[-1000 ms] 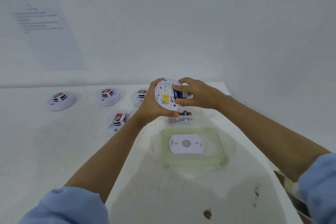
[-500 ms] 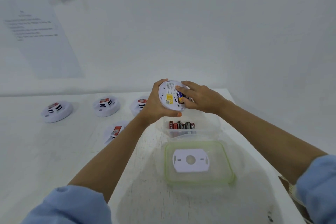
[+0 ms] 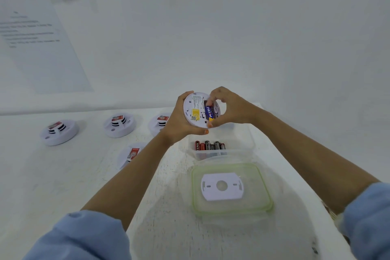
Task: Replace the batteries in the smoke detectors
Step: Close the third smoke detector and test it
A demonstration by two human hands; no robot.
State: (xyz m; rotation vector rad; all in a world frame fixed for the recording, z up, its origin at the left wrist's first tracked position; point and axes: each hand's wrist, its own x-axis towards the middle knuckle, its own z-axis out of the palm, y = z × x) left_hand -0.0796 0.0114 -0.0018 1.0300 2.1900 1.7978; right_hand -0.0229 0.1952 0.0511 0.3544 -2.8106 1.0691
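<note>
Near me a green-rimmed lid (image 3: 253, 196) lies flat w/ a white mounting plate (image 3: 221, 186) on it. Just beyond, a clear tub (image 3: 238, 150) holds loose batteries (image 3: 210, 146). Above the tub, the left hand (image 3: 179, 124) cups a smoke detector (image 3: 195, 110), back facing us. The right hand (image 3: 232, 110) pinches a blue battery (image 3: 207, 112) at its slot, thumb & fingers on either end. Farther left, 4 more detectors (image 3: 60, 132) sit on the white table (image 3: 73, 175).

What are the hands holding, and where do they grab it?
The left hand grips the detector by its rim; the right hand pinches the battery at its ends.
</note>
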